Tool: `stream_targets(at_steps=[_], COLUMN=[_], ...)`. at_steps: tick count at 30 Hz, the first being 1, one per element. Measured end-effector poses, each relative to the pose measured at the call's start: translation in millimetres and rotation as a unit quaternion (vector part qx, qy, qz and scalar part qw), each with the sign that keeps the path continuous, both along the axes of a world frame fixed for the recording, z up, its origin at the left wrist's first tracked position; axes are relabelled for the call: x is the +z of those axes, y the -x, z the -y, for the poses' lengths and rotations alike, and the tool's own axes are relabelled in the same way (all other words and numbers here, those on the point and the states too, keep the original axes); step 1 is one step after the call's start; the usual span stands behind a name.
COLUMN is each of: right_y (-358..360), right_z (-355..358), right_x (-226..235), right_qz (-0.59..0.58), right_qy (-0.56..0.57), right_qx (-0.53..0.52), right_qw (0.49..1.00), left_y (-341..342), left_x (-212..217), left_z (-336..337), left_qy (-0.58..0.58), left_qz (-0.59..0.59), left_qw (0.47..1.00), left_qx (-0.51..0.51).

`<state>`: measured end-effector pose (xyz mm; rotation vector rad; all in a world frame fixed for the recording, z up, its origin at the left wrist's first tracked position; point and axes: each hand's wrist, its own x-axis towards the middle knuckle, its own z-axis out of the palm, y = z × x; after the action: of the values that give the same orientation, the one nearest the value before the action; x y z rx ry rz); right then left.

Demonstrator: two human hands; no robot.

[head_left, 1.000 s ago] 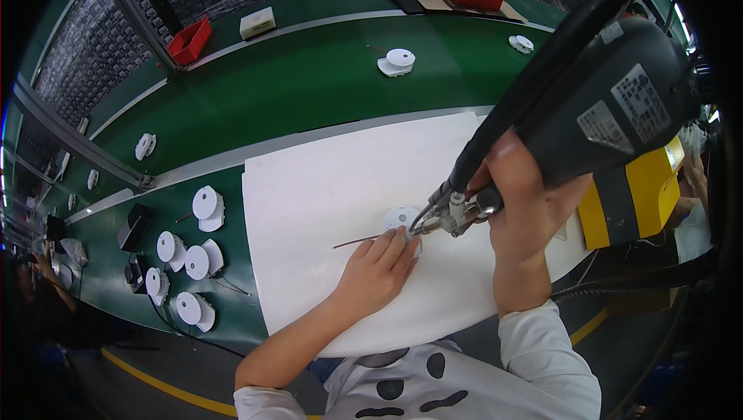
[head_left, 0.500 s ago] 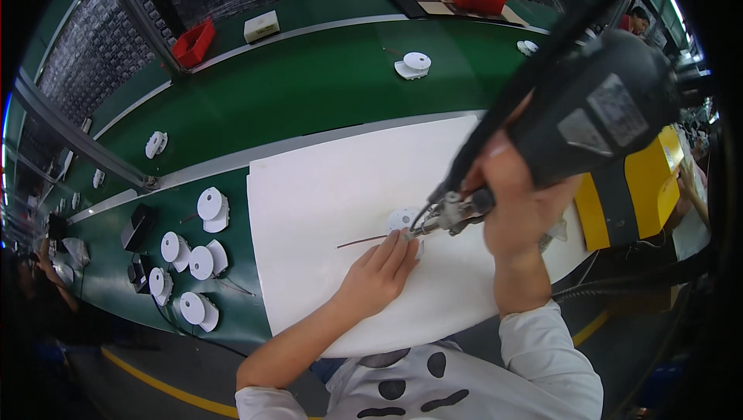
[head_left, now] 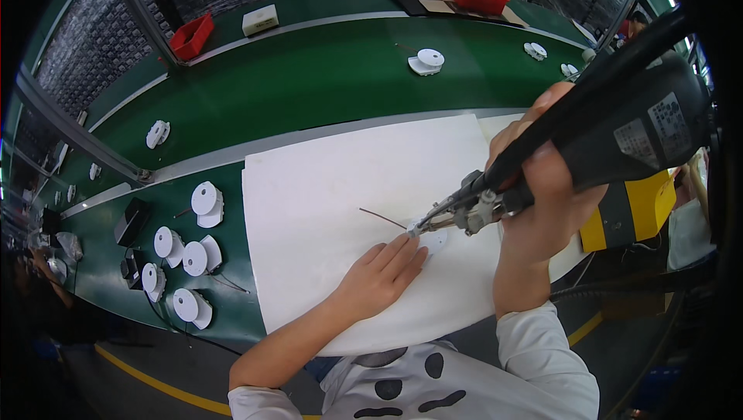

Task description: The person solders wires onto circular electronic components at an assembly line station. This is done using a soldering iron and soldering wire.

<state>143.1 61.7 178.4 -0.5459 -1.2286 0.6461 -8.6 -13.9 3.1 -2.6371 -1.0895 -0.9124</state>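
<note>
My right hand (head_left: 546, 207) grips a black electric screwdriver (head_left: 611, 137) with a thick hose along it and a metal nose (head_left: 476, 211). The nose slants down to the left, its tip at a small white plastic part (head_left: 437, 243). Fingers of my left hand (head_left: 379, 277) are close together and press on that part's near left side, beside the tip. They cover much of the part, so its full shape is hidden. A thin brown wire (head_left: 381, 217) runs from it to the upper left. All this is over a white sheet (head_left: 309, 203).
Several white round units (head_left: 203, 257) sit on the green table at left, near black blocks (head_left: 131, 221). More units (head_left: 426, 61) lie on the green belt behind. A yellow and black case (head_left: 635, 207) stands at right. Red bins (head_left: 192, 37) and a white box (head_left: 260, 20) are beyond.
The white part and its wire have turned clockwise under my left fingers. The screwdriver and my right hand have shifted right, the tool tip staying at the part.
</note>
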Motion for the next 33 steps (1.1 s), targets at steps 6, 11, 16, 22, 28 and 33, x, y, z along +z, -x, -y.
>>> stream_targets(at_steps=[6, 11, 16, 22, 28, 33], right_y=[3, 6, 1, 15, -55, -30], right_z=[0, -1, -6, 2, 1, -2], right_x=[-7, -10, -20, -18, 6, 5], right_qz=[0.026, 0.029, 0.085, 0.072, -0.024, -0.001], right_qy=[-0.011, -0.007, -0.038, -0.004, -0.083, 0.001], right_qx=[0.05, 0.056, 0.061, -0.011, -0.011, -0.188], right_qw=[0.998, 0.998, 0.994, 0.997, 0.996, 0.982], left_y=[2, 3, 4, 9, 23, 100], left_x=[-1, -2, -1, -6, 4, 46], left_z=[1, 1, 2, 6, -49, -23], left_qy=[0.013, 0.023, 0.036, 0.045, 0.133, 0.064], left_qz=[-0.001, -0.006, -0.017, -0.006, 0.027, -0.043], left_qw=[1.0, 1.0, 0.999, 0.999, 0.974, 0.905], left_qx=[0.001, -0.006, -0.014, -0.024, 0.179, 0.419])
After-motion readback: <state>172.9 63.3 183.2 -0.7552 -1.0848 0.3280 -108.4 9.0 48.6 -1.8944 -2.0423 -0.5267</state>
